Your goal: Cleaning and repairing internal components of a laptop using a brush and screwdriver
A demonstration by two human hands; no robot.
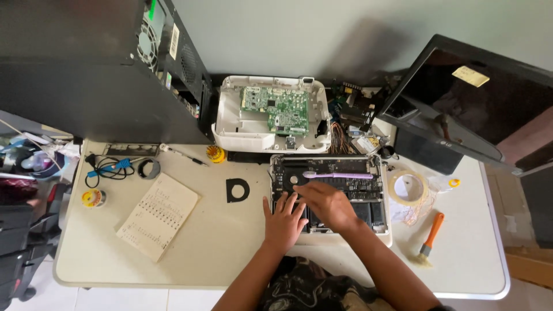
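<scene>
Here both hands flat, holding nothing: left hand (285, 222), right hand (326, 204) on opened laptop (368, 187) | toothbrush (339, 175) atop | tape roll (408, 188) beside

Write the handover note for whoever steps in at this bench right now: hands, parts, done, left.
Left hand: flat, fingers spread, resting on the near left part of the opened laptop; holds nothing.
Right hand: on the laptop's inside beside the left hand; any grip is hidden.
Purple toothbrush lies across the laptop's boards.
Orange-handled brush and tape roll lie to the right, notebook to the left.
Done: the laptop's cover is off, its insides bare.
Left: laptop not yet closed; white device behind also open.
</scene>
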